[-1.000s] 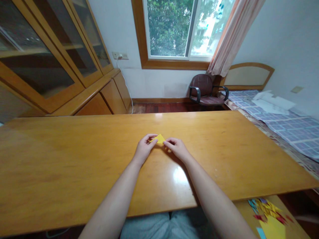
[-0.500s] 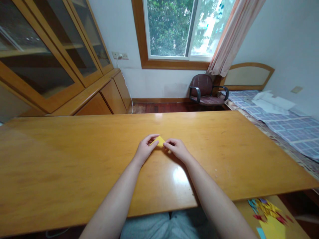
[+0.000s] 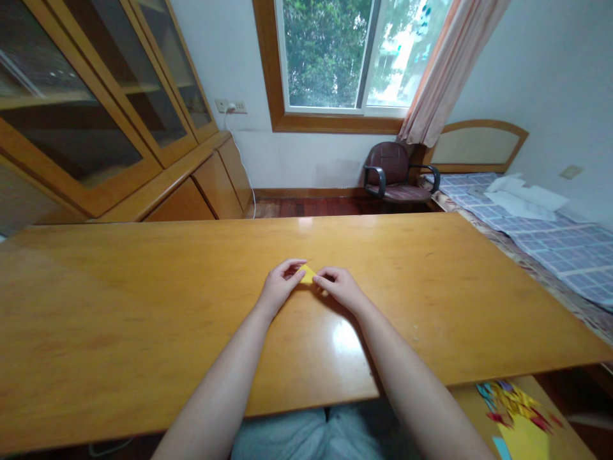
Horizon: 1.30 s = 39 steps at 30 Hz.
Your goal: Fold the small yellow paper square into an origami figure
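A small yellow piece of folded paper (image 3: 307, 275) is held between my two hands, just above the middle of the wooden table (image 3: 143, 332). My left hand (image 3: 281, 284) pinches its left side, thumb in front and fingers behind. At its right corner, the thumb and fingertips of my right hand (image 3: 336, 284) close on the paper. Part of the sheet is hidden behind my left thumb, so its full shape cannot be made out.
Below the table's right front edge, a lower surface (image 3: 469, 409) bears yellow paper sheets (image 3: 524, 441) and a pile of small coloured paper pieces (image 3: 517, 402). Beyond the table stand a brown armchair (image 3: 393, 172), a bed (image 3: 541, 236) and a glass-door cabinet (image 3: 158, 160).
The yellow paper's upper point sits slightly lower and more to the left, and less of the paper shows by my left fingers. Both hands stay almost in place.
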Available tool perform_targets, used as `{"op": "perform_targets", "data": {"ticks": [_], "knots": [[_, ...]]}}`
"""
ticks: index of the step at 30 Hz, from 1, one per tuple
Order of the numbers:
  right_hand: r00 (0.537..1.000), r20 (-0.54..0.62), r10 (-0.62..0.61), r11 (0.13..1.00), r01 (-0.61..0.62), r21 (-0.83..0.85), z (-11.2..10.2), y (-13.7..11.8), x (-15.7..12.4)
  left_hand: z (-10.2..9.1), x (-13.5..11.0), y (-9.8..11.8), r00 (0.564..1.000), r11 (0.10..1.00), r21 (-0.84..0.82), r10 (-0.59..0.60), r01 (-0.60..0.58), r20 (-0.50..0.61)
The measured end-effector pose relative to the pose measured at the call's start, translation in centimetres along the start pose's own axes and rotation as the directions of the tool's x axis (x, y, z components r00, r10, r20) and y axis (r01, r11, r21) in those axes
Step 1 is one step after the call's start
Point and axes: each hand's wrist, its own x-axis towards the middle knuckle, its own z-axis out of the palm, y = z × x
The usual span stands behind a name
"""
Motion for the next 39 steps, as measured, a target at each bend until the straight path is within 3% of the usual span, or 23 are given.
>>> {"op": "perform_targets", "data": {"ticks": [32, 39], "knots": [[1.0, -0.018, -0.024, 1.0, 0.024, 0.005, 0.04, 0.2, 0.06, 0.12, -0.01, 0.05, 1.0, 1.0, 0.013, -0.009, 0.01, -0.02], [0.999, -0.025, -0.043, 0.999, 0.042, -0.024, 0.04, 0.36, 0.06, 0.42, -0.35, 0.19, 0.998, 0.999, 0.048, 0.019, -0.022, 0.053]]}}
